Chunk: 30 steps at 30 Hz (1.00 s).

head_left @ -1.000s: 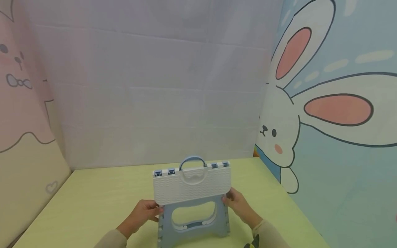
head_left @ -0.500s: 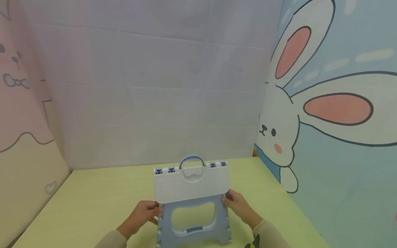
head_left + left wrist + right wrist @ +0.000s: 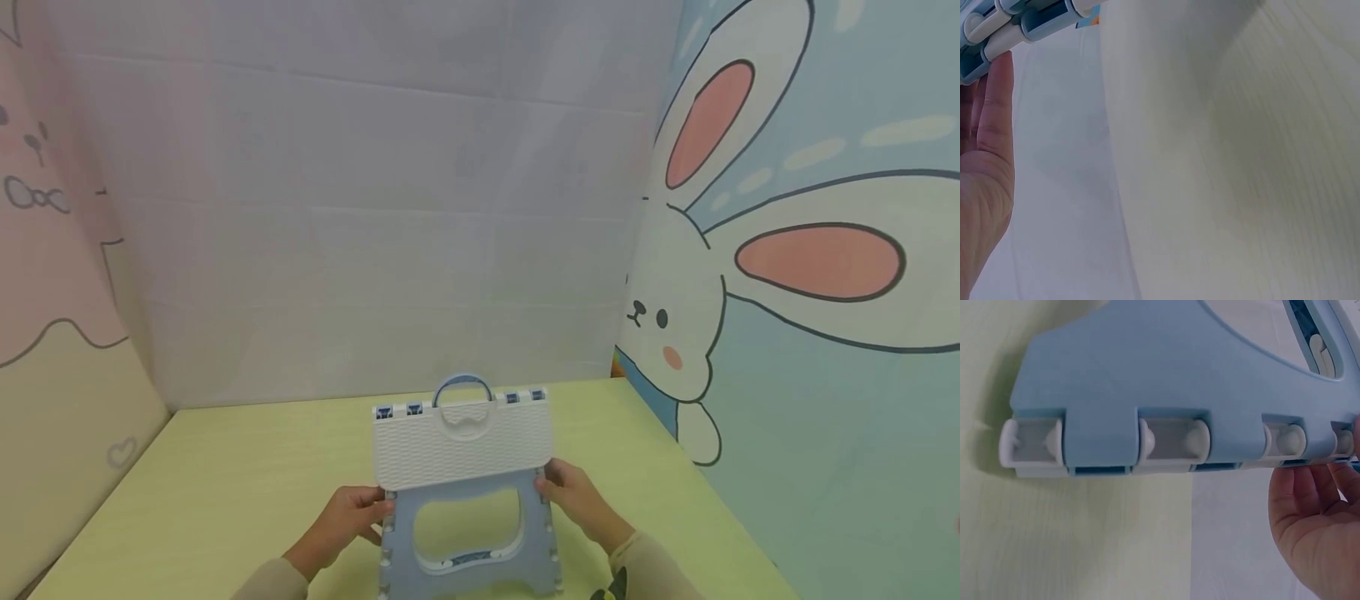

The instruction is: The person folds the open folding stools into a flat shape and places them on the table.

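Note:
A folding step stool stands upright in front of me, folded nearly flat. Its white woven-textured top panel hangs over light-blue legs, and a blue carrying handle arches above. My left hand pinches the left side edge just under the white panel, thumb in front and fingers behind. At the same height on the other side, my right hand holds the right edge. In the right wrist view, white hinge knuckles line the blue leg's edge, with my fingers under it. The stool's lowest edge is partly cut off.
The stool is over a pale yellow-green table. A white sheet hangs behind its back edge. Cartoon-printed walls stand close by, a rabbit wall on the right and a pink one on the left.
The stool has turned and tilted slightly in my hands: the lower right of its legs has come down and nearer, and the top panel's right end has shifted a little left. Both hands keep their hold.

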{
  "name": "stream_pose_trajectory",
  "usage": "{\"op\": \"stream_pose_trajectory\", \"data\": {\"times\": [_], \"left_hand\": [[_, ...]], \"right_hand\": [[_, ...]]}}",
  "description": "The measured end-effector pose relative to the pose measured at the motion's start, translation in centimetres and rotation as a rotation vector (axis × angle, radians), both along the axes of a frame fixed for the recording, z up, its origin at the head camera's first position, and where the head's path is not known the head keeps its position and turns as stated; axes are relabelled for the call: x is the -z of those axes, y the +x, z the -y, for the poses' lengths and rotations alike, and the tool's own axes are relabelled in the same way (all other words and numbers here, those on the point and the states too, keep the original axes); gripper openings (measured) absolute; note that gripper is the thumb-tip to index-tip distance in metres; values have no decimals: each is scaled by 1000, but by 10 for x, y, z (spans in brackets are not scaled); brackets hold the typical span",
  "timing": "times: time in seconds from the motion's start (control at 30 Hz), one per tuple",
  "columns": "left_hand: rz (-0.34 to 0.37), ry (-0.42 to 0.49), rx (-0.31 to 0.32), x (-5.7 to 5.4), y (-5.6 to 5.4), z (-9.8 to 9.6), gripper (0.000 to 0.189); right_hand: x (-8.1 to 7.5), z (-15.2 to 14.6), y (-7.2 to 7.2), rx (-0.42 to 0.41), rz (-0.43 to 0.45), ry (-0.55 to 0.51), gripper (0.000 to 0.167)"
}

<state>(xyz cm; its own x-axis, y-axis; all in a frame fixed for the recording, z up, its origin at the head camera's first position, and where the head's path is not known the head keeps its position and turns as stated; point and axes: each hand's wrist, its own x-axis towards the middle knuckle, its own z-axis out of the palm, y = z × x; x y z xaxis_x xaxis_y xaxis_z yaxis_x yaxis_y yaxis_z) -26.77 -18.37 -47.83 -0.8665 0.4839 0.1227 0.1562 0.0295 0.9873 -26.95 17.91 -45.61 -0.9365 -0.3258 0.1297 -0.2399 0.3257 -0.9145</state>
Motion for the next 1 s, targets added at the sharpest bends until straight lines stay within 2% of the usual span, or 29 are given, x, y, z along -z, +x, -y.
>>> {"op": "stream_pose_trajectory", "data": {"times": [0.23,0.4,0.8,1.0], "left_hand": [[-5,-12,15,3,1,3,44],[14,-15,2,3,3,2,44],[36,-13,4,7,1,3,47],[75,-6,-4,11,0,3,47]], "right_hand": [[2,-1,-2,-14,10,21,44],[2,-3,-5,-22,34,36,40],[4,-2,-2,-6,63,50,33],[4,-1,0,-29,78,43,39]]}}
